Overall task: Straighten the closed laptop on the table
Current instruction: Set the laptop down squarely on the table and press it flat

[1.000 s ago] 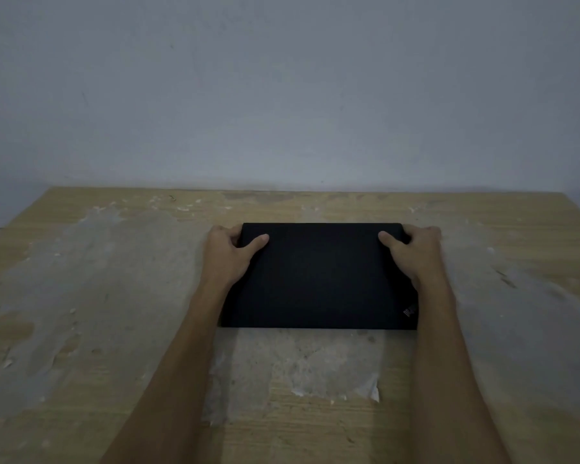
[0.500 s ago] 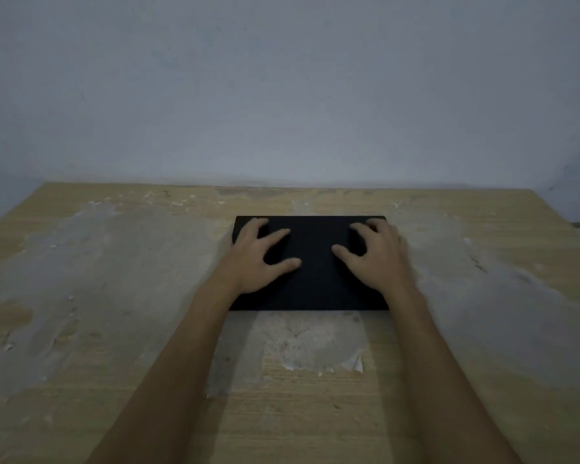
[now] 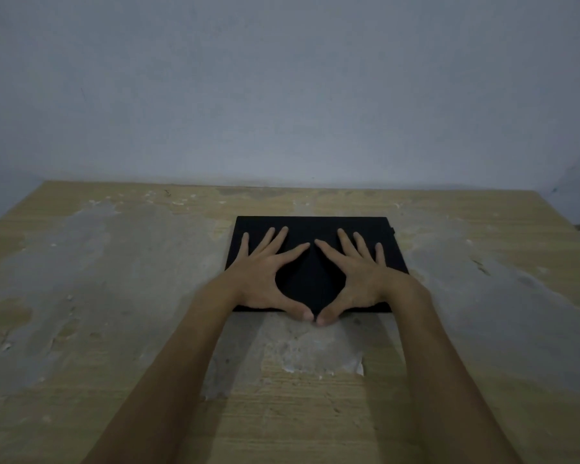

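A closed black laptop (image 3: 310,283) lies flat on the wooden table (image 3: 81,329), its edges roughly parallel to the table's far edge. My left hand (image 3: 265,276) rests palm down on the lid's left half, fingers spread. My right hand (image 3: 359,276) lies the same way on the right half. Both index fingertips nearly meet over the lid's middle. The two thumbs meet at the laptop's near edge, their tips hanging over it. Neither hand grips anything.
The table top is worn, with large grey patches and peeling white flakes (image 3: 357,365) in front of the laptop. A plain pale wall (image 3: 282,95) rises right behind the table's far edge.
My hands left the laptop's far corners, came onto the lid, then spread flat with thumbs brought down to the near edge. The laptop stays squared to the table.
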A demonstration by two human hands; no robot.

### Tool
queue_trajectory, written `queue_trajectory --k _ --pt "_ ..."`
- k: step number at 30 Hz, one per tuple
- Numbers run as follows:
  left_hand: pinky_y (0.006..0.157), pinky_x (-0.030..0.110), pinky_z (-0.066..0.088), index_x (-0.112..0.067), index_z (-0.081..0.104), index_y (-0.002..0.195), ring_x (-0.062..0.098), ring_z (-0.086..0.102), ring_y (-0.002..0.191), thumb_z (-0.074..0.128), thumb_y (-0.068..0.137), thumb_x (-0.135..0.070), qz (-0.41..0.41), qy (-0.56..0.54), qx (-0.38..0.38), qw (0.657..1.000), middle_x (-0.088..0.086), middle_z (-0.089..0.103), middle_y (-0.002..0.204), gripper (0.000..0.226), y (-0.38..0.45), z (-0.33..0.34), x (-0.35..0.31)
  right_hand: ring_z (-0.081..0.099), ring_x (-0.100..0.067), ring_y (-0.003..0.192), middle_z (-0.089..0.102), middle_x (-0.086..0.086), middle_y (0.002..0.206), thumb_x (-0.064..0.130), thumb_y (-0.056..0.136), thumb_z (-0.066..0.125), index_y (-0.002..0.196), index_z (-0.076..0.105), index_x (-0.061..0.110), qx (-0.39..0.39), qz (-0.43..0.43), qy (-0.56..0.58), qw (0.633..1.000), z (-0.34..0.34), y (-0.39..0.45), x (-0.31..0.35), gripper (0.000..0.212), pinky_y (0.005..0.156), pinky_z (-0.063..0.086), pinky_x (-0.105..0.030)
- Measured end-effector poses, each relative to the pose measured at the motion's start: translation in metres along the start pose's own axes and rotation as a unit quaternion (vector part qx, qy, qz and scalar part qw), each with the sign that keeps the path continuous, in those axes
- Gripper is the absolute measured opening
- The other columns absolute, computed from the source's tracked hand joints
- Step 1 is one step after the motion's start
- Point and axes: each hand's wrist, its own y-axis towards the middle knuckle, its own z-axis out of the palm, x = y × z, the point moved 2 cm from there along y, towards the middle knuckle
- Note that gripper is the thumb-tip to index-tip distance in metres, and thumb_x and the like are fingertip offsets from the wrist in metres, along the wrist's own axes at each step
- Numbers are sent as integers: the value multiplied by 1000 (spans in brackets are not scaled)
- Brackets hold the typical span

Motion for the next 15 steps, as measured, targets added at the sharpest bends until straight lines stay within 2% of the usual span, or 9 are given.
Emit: queue_trajectory --k 4,7,12,15 --pt "120 58 -23 -50 9 162 17 -21 158 63 48 -97 12 -30 -18 999 -4 -12 175 135 2 -3 -2 -36 -22 153 -30 6 171 77 41 83 161 -5 52 -34 -29 24 999 0 -1 -4 151 118 -28 -56" --pt "124 56 -16 -47 23 162 14 -9 160 64 51 -94 27 -43 -45 998 -9 2 175 127 3 -7 -1 -25 -20 158 -15 6 175 76 44 83 163 11 47 -74 -64 49 994 -1 2 -5 142 120 -25 -55" --pt "127 48 1 -40 46 154 10 14 158 68 71 -83 -3 -70 -119 990 -9 27 171 96 4 -12 8 9 -16 161 24 3 173 64 65 85 153 48 34 -184 -98 125 970 -5 12 0 100 126 -6 -44" --pt "127 44 4 -35 49 153 12 19 158 65 85 -72 -20 -62 -178 982 -6 31 169 80 6 -7 7 23 -14 157 41 6 166 62 72 82 146 58 29 -248 -95 141 954 -3 18 1 85 127 6 -41"
